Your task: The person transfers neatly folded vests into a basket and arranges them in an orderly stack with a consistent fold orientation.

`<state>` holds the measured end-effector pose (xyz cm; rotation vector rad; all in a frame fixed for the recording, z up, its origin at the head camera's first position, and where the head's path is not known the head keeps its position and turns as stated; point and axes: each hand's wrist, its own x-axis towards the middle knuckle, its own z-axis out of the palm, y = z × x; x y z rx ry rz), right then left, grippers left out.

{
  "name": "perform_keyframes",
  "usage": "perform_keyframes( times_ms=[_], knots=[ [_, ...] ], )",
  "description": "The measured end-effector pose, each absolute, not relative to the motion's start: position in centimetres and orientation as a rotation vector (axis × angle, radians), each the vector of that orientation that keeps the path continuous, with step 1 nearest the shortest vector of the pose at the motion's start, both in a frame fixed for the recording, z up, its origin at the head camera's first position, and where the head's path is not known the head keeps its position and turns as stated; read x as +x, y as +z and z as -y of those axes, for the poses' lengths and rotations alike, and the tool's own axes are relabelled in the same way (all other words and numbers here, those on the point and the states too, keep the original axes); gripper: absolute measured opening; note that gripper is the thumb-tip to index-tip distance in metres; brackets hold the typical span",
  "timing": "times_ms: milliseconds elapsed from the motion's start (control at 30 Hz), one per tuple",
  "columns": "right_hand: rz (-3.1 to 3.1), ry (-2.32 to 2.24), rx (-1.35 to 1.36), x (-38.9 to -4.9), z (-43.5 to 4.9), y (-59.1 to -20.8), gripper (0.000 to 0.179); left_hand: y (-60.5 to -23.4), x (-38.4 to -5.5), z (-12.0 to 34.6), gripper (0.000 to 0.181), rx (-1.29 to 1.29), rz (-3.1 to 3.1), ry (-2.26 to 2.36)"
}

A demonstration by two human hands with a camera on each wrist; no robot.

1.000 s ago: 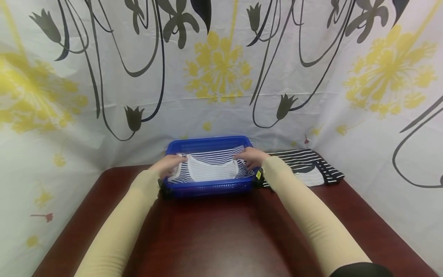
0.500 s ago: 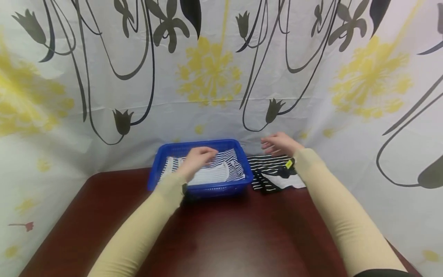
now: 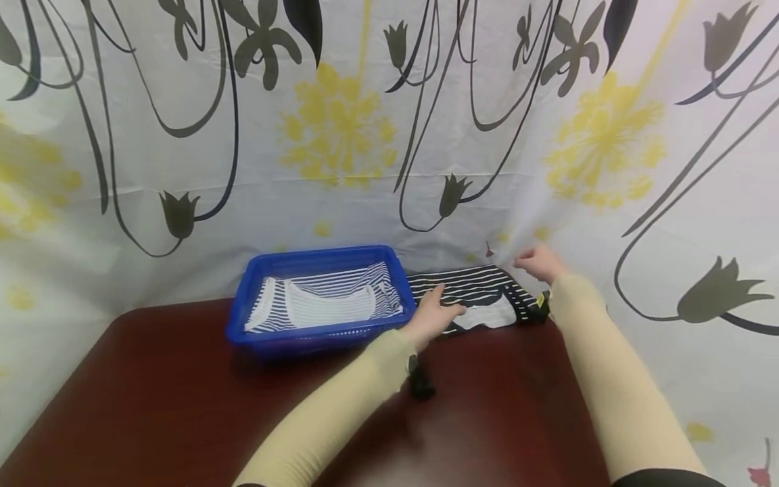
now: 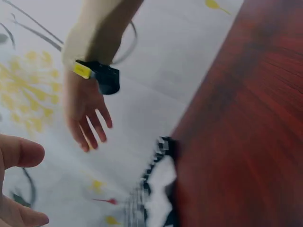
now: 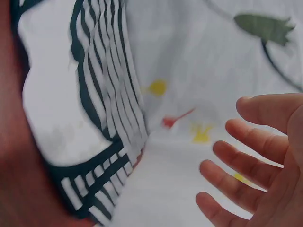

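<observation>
A black-and-white striped garment (image 3: 475,287) with a white patch lies flat at the back right of the table. Over its left end is my left hand (image 3: 433,316), thumb and fingers spread and holding nothing. My right hand (image 3: 541,262) is above the garment's right edge; in the right wrist view its fingers (image 5: 236,189) are spread apart with nothing between them. Left of the garment stands a blue plastic basket (image 3: 316,333). Inside it lies a folded blue-and-white striped garment (image 3: 331,301) with a white panel.
The dark red wooden table (image 3: 164,385) extends toward me. A white curtain (image 3: 341,223) with yellow and grey flower prints hangs right behind the basket and along both sides.
Both hands have let go of the striped garment in the basket and moved right to the black-and-white garment. The head view has swung right.
</observation>
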<state>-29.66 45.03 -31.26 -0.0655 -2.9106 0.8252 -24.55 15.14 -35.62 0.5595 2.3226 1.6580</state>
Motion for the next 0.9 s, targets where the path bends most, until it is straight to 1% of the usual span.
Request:
perform_keyframes(
  times_ms=[200,367,533,700,767,900],
  knots=[
    [2.971,0.788,-0.112,-30.2,-46.5,-36.0,0.048,-39.7,-25.9,-16.3,0.080,0.349,-2.346,1.701],
    [3.025,0.768,-0.171,-30.1,-46.9,-38.3,0.052,-41.9,-27.2,-16.6,0.080,0.249,-2.392,1.742],
    [3.059,0.777,-0.188,-30.5,-47.5,-39.7,0.058,-42.8,-28.2,-17.0,0.080,0.194,-2.363,1.827],
    [3.081,0.841,-0.198,-31.0,-48.5,-40.4,0.063,-42.8,-28.9,-17.8,0.080,0.177,-2.217,2.000],
    [3.078,0.843,-0.190,-31.3,-48.9,-40.6,0.063,-42.7,-29.1,-18.2,0.081,0.158,-2.166,2.062],
    [3.066,0.820,-0.188,-31.9,-49.7,-41.2,0.058,-42.6,-29.3,-18.8,0.083,0.096,-2.107,2.118]
  ],
)
